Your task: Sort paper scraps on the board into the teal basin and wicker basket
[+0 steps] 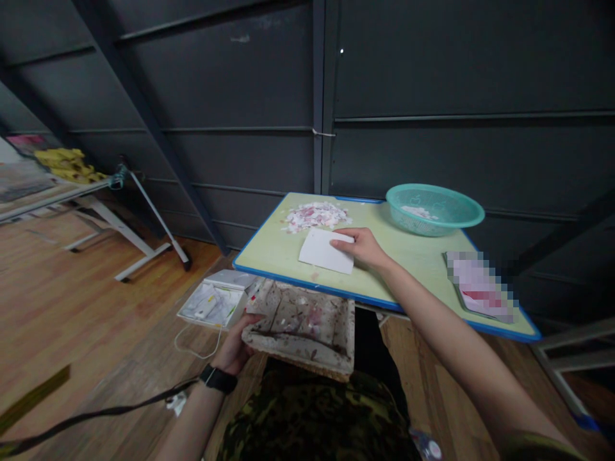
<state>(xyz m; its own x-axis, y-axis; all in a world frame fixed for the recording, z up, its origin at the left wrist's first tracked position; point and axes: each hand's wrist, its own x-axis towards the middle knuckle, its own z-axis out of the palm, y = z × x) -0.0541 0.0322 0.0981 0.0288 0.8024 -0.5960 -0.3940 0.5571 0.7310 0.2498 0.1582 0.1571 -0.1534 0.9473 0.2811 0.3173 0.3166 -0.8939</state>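
Observation:
My right hand [364, 246] is closed on the edge of a flat white card [321, 252], which rests on or just above the pale yellow tabletop [262, 246]. Just beyond the card lies a loose pile of small white and pinkish pieces [317, 216]. Below the table's front edge, my left hand [236, 346] grips the left side of a shallow, stained open box [307, 351]. A few small pieces [312, 318] lie inside the box, and its right part overlaps my lap.
A green plastic basket [456, 216] with similar pieces stands at the table's back right. A flat, pixelated object [480, 288] lies at the right. On the floor to the left sits a white box [216, 304] with a cable. Dark metal panels [250, 83] rise behind.

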